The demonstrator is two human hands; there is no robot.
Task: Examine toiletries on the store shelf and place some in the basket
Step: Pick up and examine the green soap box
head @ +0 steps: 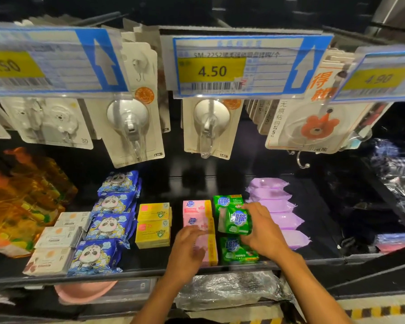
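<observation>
My right hand (pixel 264 232) is grasping a green soap pack (pixel 235 220), fingers curled over its top edge and thumb under the near side. The pack is lifted clear of the shelf (pixel 197 183) and sits just left of my palm. Its printed face with the blue characters is turned up toward the camera, and the characters read upright. Its longer side runs roughly across the view, dipping a little at the end nearest my hand.

Directly below the held pack another green pack (pixel 237 252) lies flat at the shelf front, and a third green one (pixel 226 201) lies beyond my fingertips; that row runs front to back.

My left hand (pixel 187 251) is blurred. It lies over the front of the pink packs (pixel 197 208), fingers bent down onto them, but I cannot tell whether it is actually gripping one. The pink row runs away from this hand, parallel with the green row and just beside it.

To the right of my right hand is a row of purple pouches (pixel 276 206). Left of my left hand sit two yellow boxes (pixel 153 230). Above both hands, carded suction hooks (pixel 128 120) hang.
</observation>
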